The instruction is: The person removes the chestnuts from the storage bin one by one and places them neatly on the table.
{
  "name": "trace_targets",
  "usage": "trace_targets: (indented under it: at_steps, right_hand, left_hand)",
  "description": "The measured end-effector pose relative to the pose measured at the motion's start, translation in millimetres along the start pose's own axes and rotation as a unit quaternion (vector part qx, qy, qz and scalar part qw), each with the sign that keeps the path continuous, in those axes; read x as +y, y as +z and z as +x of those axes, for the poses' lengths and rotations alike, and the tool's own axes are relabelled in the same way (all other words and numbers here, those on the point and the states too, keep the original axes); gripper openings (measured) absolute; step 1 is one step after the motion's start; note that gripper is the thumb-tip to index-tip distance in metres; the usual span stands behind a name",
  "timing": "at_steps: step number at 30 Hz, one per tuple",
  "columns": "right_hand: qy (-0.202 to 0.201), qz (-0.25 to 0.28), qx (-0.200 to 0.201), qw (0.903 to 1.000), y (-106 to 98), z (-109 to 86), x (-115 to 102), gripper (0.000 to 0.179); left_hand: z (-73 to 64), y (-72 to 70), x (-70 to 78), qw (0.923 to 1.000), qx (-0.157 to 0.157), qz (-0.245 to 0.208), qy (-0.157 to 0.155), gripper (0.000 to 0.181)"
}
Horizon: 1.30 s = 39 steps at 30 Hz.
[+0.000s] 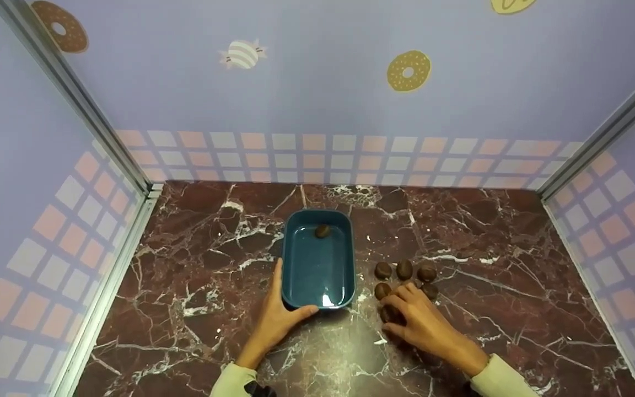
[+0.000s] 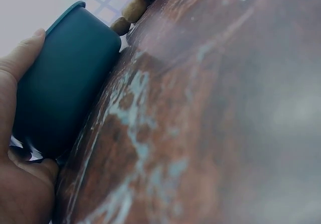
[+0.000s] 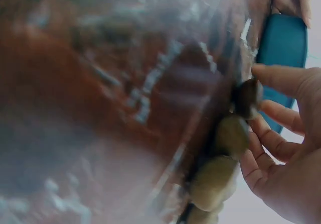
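Observation:
A blue-green rectangular dish [image 1: 317, 270] stands on the marble tabletop, with one brown chestnut-like nut [image 1: 322, 230] near its far end. My left hand [image 1: 281, 317] rests against the dish's near-left corner, its fingers straight along the left wall and the thumb along the near rim. Right of the dish, my right hand [image 1: 419, 322] pinches a dark brown chestnut [image 3: 248, 98] between thumb and fingers, at table level. Several more chestnuts [image 1: 404, 269] lie grouped just beyond those fingers. The right hand partly covers some of them in the head view.
Purple panels [image 1: 317, 105] with a checked band enclose the back and both sides of the marble table [image 1: 196, 264]. A metal rail [image 1: 111, 292] runs along the left edge. Small pale crumbs dot the tabletop between the dish and the chestnuts.

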State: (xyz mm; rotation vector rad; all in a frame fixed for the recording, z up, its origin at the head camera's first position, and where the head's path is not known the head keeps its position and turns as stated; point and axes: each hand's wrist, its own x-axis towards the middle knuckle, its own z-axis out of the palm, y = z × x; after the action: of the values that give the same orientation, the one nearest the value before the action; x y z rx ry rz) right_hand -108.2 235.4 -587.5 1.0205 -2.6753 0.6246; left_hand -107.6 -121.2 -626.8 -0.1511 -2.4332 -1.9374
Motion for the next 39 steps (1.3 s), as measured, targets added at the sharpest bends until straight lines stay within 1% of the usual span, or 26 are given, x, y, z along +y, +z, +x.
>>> trace_targets:
  at_steps: [3, 7, 10, 14, 17, 19, 23, 30, 35, 37, 39]
  right_hand:
    - [-0.014, 0.003, 0.003, 0.9999, -7, 6.8, -2, 0.048]
    - [-0.028, 0.000, 0.014, 0.9995, -18, 20.6, -4, 0.046]
    - [-0.012, 0.014, 0.012, 0.9998, -27, 32.7, -4, 0.043]
    - [0.009, 0.044, 0.003, 0.9990, -39, 50.2, -3, 0.040]
    - [0.007, 0.058, 0.006, 0.9983, -44, 64.4, 1, 0.039]
    - [0.003, 0.069, 0.009, 0.9976, -46, 74.1, 4, 0.039]
    - [0.007, 0.081, 0.002, 0.9967, -45, 93.0, 8, 0.041]
    - [0.044, 0.094, -0.037, 0.9939, -34, 120.4, 11, 0.041]
    - [0.039, 0.095, -0.044, 0.9938, -24, 135.1, 12, 0.041]
    - [0.031, 0.088, -0.041, 0.9948, -21, 140.6, 12, 0.040]
    - [0.033, 0.084, -0.044, 0.9950, -18, 145.9, 12, 0.040]
  left_hand:
    - [0.3, -0.9, 0.6, 1.0000, 0.002, 0.001, 0.002, 0.137]
    - [-0.2, -1.6, 1.1, 1.0000, 0.006, 0.000, -0.004, 0.139]
    - [-0.4, -1.0, 1.5, 0.9999, 0.004, -0.005, -0.008, 0.139]
    - [0.5, -0.2, 2.0, 1.0000, -0.001, -0.005, 0.002, 0.139]
    - [1.4, 0.1, 1.8, 1.0000, 0.000, -0.001, 0.008, 0.139]
    - [1.7, 0.2, 1.2, 1.0000, 0.003, 0.000, 0.007, 0.139]
    - [1.7, 0.6, 0.1, 1.0000, 0.006, 0.003, 0.003, 0.139]
    - [2.2, 1.2, -0.8, 0.9999, 0.006, -0.007, 0.007, 0.137]
    - [2.2, 0.9, -0.8, 0.9997, 0.001, -0.021, 0.009, 0.137]
    - [1.9, 0.9, 0.0, 0.9997, -0.002, -0.024, 0.010, 0.138]
    - [1.9, 0.8, 0.5, 0.9996, -0.004, -0.026, 0.010, 0.138]
